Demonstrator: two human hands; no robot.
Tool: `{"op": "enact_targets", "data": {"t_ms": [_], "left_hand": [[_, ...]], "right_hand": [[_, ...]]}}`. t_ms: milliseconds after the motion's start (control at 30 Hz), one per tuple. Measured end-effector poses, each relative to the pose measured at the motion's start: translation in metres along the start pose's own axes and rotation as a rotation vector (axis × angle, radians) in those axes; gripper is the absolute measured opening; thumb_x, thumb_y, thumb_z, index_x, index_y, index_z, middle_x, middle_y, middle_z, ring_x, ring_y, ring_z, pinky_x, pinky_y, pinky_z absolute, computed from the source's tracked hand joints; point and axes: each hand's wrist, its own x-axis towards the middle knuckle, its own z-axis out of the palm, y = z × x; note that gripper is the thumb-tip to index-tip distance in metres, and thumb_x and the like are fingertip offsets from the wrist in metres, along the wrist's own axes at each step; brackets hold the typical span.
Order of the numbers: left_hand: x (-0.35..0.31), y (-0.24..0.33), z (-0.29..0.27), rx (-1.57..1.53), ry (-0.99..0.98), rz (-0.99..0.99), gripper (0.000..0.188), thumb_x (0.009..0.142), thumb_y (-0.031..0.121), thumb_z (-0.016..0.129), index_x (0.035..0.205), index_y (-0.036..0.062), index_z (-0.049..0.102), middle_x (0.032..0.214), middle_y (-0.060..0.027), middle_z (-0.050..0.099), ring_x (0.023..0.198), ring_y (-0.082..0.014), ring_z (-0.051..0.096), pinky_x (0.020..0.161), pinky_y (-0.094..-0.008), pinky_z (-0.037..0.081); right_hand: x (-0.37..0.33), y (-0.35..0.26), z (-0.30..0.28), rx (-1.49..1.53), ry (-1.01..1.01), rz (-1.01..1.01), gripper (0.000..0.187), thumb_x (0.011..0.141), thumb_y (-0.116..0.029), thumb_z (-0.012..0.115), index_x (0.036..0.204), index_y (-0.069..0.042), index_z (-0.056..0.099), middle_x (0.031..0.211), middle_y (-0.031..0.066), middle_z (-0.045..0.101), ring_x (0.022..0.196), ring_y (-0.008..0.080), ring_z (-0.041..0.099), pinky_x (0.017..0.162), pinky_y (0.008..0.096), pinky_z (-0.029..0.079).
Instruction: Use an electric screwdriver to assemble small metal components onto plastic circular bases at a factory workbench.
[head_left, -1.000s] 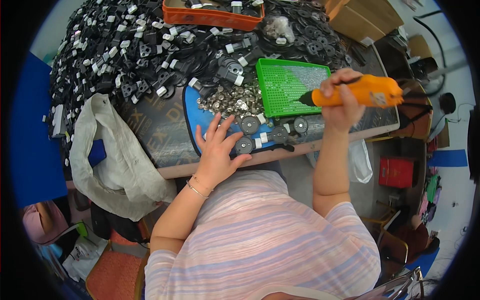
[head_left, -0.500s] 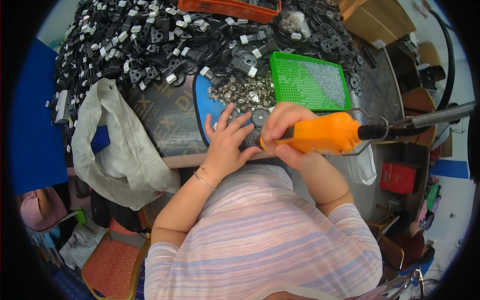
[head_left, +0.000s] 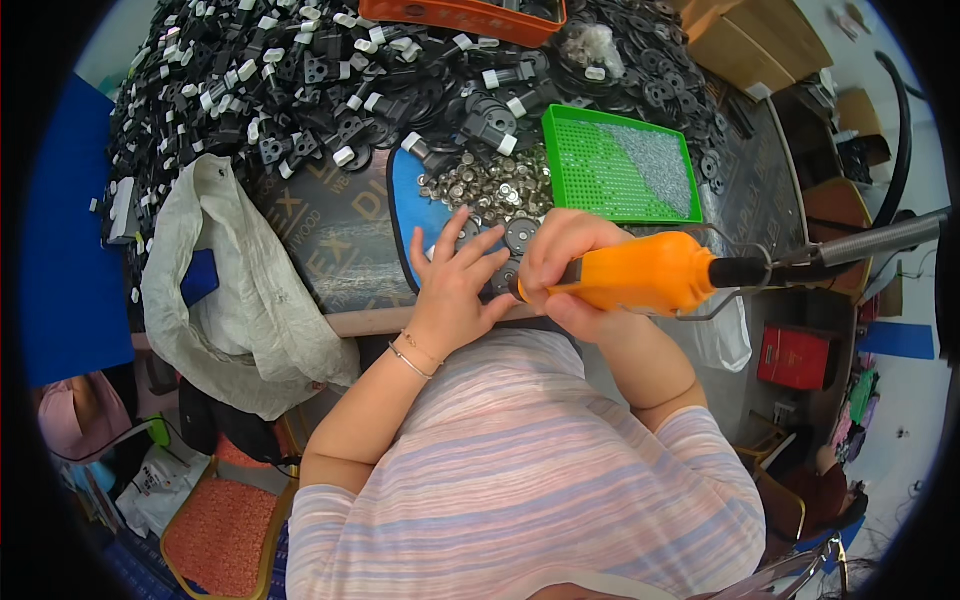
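My right hand point(head_left: 572, 262) is wrapped round an orange electric screwdriver point(head_left: 655, 274), held nearly level, its tip pointing left toward my left hand. My left hand point(head_left: 452, 285) lies with fingers spread over black round discs at the table's near edge. One disc point(head_left: 520, 236) with a metal centre shows between the two hands. Under them is a blue mat point(head_left: 408, 190), with a heap of small shiny metal caps point(head_left: 497, 188) just beyond my fingers. The screwdriver's bit and whatever it touches are hidden by my hands.
A green perforated tray point(head_left: 557, 175) of small silvery pieces stands right of the caps. Black parts with white ends point(head_left: 300, 90) pile high behind. A pale cloth sack point(head_left: 270, 300) hangs over the left edge. A spring-wrapped cable point(head_left: 885, 236) and wire hanger reach the screwdriver from the right.
The screwdriver's rear end has shifted slightly left and down, together with the hanger and cable. My left hand has stayed in place.
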Motion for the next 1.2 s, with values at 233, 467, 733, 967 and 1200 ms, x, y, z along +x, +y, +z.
{"op": "enact_targets", "data": {"t_ms": [233,467,733,967,1200], "left_hand": [[0.0,-0.001,0.003,0.025,0.028,0.0,0.039,0.064,0.026,0.073,0.1,0.0137,0.065,0.127,-0.0015,0.053,0.132,-0.029,0.029,0.103,-0.0593,0.005],[0.003,-0.001,0.004,-0.047,0.063,-0.017,0.036,0.067,0.028,0.072,0.099,0.0145,0.066,0.13,-0.0008,0.051,0.133,-0.0296,0.028,0.103,-0.0594,0.005],[0.0,0.002,0.001,0.015,-0.008,-0.029,0.046,0.064,0.038,0.075,0.101,0.0111,0.066,0.134,-0.0032,0.047,0.135,-0.0307,0.024,0.103,-0.0591,0.003],[-0.004,0.002,-0.005,0.084,0.095,-0.067,0.072,0.069,0.051,0.07,0.125,0.0098,0.05,0.138,-0.0117,0.038,0.133,-0.0318,0.025,0.104,-0.0554,0.003],[-0.003,-0.021,-0.013,0.174,0.164,-0.171,0.066,0.072,0.04,0.071,0.124,0.0078,0.049,0.13,-0.0093,0.044,0.126,-0.0288,0.035,0.103,-0.055,0.01]], "right_hand": [[0.007,0.002,0.005,-0.162,-0.052,-0.065,0.014,0.074,-0.01,0.069,0.078,-0.006,0.055,0.074,0.0057,0.054,0.066,0.0156,0.054,0.06,0.0265,0.046],[0.024,0.006,-0.007,-0.077,-0.278,-0.131,0.021,0.072,-0.019,0.074,0.08,-0.007,0.06,0.079,0.0067,0.06,0.065,0.0153,0.056,0.056,0.0251,0.044],[0.02,-0.023,-0.066,0.18,0.267,-0.293,0.026,0.071,-0.009,0.069,0.089,0.001,0.053,0.085,0.0121,0.053,0.063,0.0158,0.054,0.059,0.026,0.046],[0.003,0.001,-0.106,0.008,0.597,-0.301,0.02,0.075,0.006,0.059,0.093,0.002,0.052,0.086,0.0125,0.056,0.063,0.0151,0.056,0.059,0.0258,0.048],[-0.001,-0.002,-0.109,-0.02,0.587,-0.302,0.021,0.075,0.007,0.059,0.093,0.002,0.052,0.086,0.0127,0.056,0.062,0.0148,0.056,0.058,0.0257,0.048]]}}
